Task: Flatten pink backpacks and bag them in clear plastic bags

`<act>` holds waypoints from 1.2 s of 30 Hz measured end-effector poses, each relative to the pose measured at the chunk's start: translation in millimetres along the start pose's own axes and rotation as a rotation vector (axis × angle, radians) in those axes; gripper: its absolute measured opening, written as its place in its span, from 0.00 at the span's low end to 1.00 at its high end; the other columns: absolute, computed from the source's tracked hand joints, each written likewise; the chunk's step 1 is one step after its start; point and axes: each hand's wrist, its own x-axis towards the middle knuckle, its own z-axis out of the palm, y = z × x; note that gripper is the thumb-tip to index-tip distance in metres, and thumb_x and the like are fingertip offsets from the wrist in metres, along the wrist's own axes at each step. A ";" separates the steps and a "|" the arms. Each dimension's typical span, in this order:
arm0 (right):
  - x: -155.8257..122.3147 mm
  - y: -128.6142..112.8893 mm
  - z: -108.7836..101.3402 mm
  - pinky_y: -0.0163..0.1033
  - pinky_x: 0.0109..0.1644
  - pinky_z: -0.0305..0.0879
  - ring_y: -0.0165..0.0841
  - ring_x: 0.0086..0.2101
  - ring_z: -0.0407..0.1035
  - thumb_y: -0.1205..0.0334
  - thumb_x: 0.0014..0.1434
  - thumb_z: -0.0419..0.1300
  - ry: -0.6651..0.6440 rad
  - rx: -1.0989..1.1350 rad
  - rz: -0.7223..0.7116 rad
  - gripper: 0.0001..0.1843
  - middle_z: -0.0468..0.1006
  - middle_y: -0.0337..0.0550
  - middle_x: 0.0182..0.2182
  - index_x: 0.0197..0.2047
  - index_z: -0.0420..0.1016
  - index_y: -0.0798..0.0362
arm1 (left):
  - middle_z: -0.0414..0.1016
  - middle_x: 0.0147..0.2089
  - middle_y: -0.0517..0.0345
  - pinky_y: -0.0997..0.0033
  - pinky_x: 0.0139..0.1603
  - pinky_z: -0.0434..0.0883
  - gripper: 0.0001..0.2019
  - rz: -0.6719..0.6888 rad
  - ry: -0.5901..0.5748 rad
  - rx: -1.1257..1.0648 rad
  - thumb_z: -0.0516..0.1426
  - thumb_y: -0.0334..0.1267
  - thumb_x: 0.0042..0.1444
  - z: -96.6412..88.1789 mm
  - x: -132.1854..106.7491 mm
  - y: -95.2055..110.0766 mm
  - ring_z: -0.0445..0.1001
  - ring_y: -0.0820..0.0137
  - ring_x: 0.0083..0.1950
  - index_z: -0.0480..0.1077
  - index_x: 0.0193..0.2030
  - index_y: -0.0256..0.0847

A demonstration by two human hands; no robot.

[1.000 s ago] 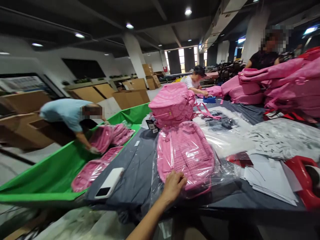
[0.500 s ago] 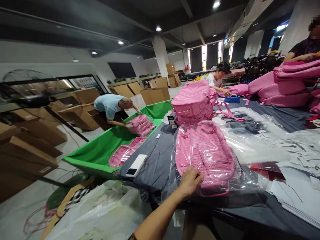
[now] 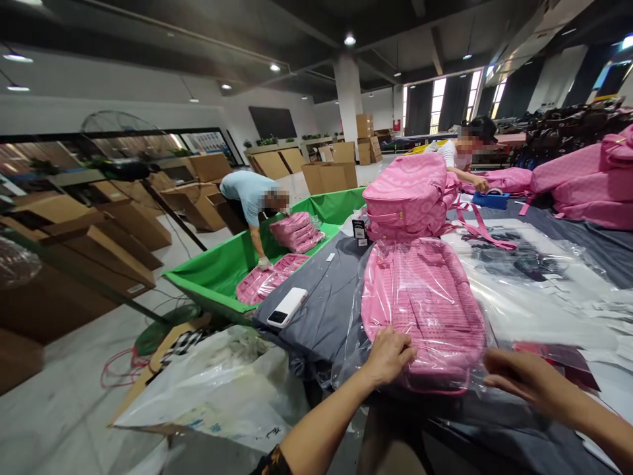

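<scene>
A pink backpack (image 3: 425, 310) in a clear plastic bag (image 3: 349, 349) lies flat on the dark cloth-covered table. My left hand (image 3: 390, 356) rests at its near left side, fingers curled closed on the plastic. Beside the near right corner is my right hand (image 3: 534, 382), slightly blurred, with a gap between thumb and fingers and nothing visible in them. Whether it touches the plastic, I cannot tell. Just behind stands another pink backpack (image 3: 408, 198), unwrapped, with straps trailing to the right.
A white phone (image 3: 287, 307) and black tags (image 3: 359, 231) lie on the table (image 3: 316, 330). Clear plastic bags (image 3: 519, 297) are stacked right. At left, a person (image 3: 252, 194) leans over a green bin (image 3: 208, 277) holding wrapped pink backpacks. Another person (image 3: 467, 152) works across the table.
My right hand has come into view at the right of the wrapped backpack. My left hand keeps its place on the plastic. The person at the bin has set down a stack and reaches nearer.
</scene>
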 end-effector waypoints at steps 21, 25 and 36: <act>101.7 11.4 9.9 0.38 0.34 0.59 0.37 0.31 0.73 0.49 0.58 0.64 -0.196 -0.396 -0.048 0.12 0.79 0.37 0.30 0.39 0.71 0.46 | 0.78 0.39 0.56 0.66 0.47 0.61 0.12 0.054 -0.016 0.012 0.54 0.40 0.68 -4.1 -1.5 0.0 0.70 0.63 0.48 0.74 0.35 0.42; 59.8 20.0 24.4 0.40 0.35 0.64 0.38 0.34 0.74 0.55 0.68 0.52 0.154 -0.476 -0.189 0.09 0.79 0.43 0.35 0.41 0.72 0.47 | 0.79 0.38 0.56 0.65 0.47 0.61 0.12 0.048 -0.025 0.050 0.54 0.39 0.68 -4.7 -1.8 2.9 0.70 0.63 0.47 0.73 0.33 0.41; 30.0 51.0 81.8 0.45 0.51 0.69 0.39 0.51 0.74 0.44 0.72 0.47 0.461 -0.753 -0.676 0.29 0.75 0.47 0.59 0.72 0.60 0.40 | 0.80 0.42 0.57 0.63 0.52 0.63 0.11 0.151 -0.003 0.105 0.56 0.42 0.70 -10.7 -8.1 4.6 0.70 0.62 0.50 0.74 0.39 0.41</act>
